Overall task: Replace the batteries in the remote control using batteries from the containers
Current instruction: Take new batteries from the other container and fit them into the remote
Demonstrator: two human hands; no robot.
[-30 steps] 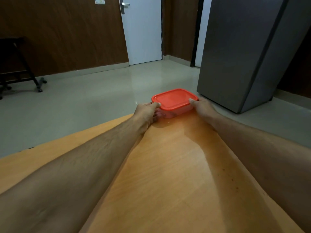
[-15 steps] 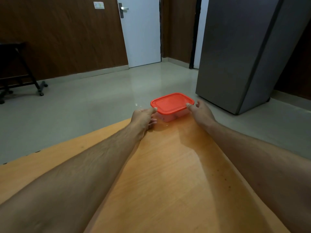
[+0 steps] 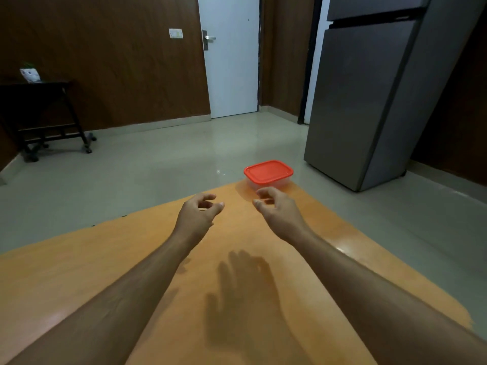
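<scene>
Left hand (image 3: 197, 214), right hand (image 3: 276, 209), fingers loosely curled, empty

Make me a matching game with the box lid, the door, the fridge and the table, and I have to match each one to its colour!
Things:
1. lid
2. door
3. fridge
4. table

Colours:
A. grey
B. orange-brown
C. red
D. white

Pairs: 1-C, 2-D, 3-A, 4-B
</scene>
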